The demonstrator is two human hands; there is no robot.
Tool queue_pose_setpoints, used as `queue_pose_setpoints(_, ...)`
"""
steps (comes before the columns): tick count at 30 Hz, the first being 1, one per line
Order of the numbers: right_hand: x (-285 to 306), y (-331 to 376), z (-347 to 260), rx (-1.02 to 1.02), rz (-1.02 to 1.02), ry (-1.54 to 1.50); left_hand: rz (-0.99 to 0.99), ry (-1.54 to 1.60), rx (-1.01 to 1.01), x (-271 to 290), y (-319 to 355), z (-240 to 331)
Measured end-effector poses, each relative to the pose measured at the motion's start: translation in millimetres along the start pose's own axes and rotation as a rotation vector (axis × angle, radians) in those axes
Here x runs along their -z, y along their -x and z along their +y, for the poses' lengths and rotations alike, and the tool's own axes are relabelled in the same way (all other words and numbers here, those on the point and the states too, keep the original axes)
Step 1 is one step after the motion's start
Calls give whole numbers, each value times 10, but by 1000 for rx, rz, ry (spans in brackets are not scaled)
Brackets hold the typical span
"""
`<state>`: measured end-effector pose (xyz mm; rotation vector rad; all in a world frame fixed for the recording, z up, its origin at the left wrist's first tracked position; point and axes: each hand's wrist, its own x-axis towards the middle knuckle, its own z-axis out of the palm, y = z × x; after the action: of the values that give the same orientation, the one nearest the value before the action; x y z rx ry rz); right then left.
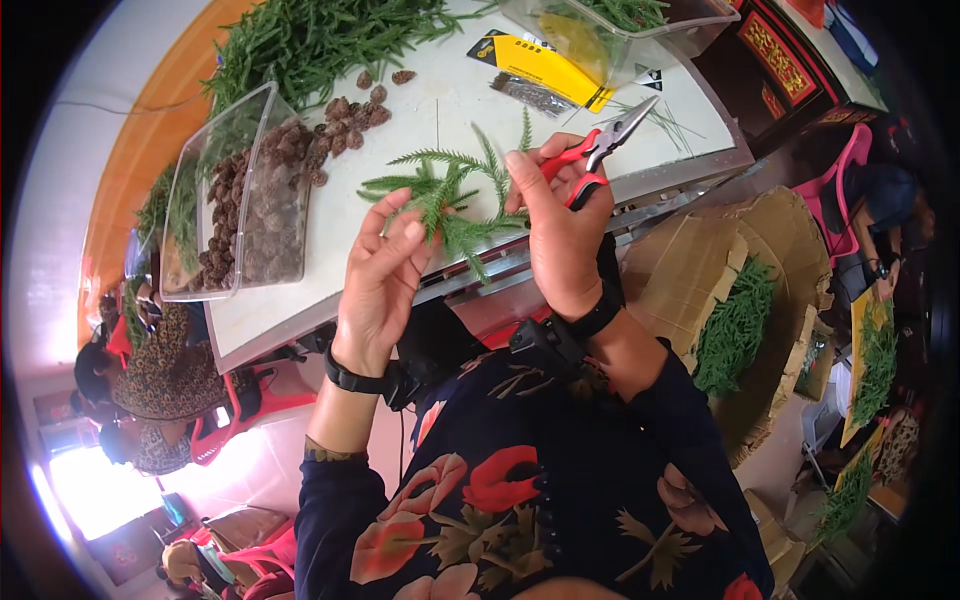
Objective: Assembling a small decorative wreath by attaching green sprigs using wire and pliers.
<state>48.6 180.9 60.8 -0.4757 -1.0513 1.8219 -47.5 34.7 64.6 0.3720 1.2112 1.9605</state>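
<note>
Over the table's near edge, my left hand (383, 272) pinches a bunch of green artificial pine sprigs (448, 205) between thumb and fingers. My right hand (563, 228) is wrapped round needle-nose pliers (598, 150) with red and black handles. Their grey jaws point up and to the right, away from the greenery. The right thumb and fingertips are also at the sprigs' right side; whether they grip a stem or wire there I cannot tell.
On the white table (400, 115) lie loose pine cones (345, 125), a heap of greenery (300, 50) and a yellow-black package (545, 70). A clear box of cones (255, 215) stands left, another clear bin (640, 45) at back right. A cardboard box (690, 260) with greenery sits right; people work nearby.
</note>
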Motion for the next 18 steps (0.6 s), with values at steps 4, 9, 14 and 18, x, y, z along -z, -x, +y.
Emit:
queue_pose_setpoints(4, 2, 78, 47, -19, 13, -87, 14, 21, 138, 28, 72, -93)
queue_pose_setpoints(9, 35, 201, 86, -69, -46, -33, 61, 74, 149, 41, 111, 7)
queue_pose_setpoints(14, 379, -106, 98, 140, -141, 357, 55, -286, -145, 193, -216, 698)
queue_pose_setpoints(18, 739, -604, 300, 498, -131, 838, -182, -742, -41, 127, -562, 963)
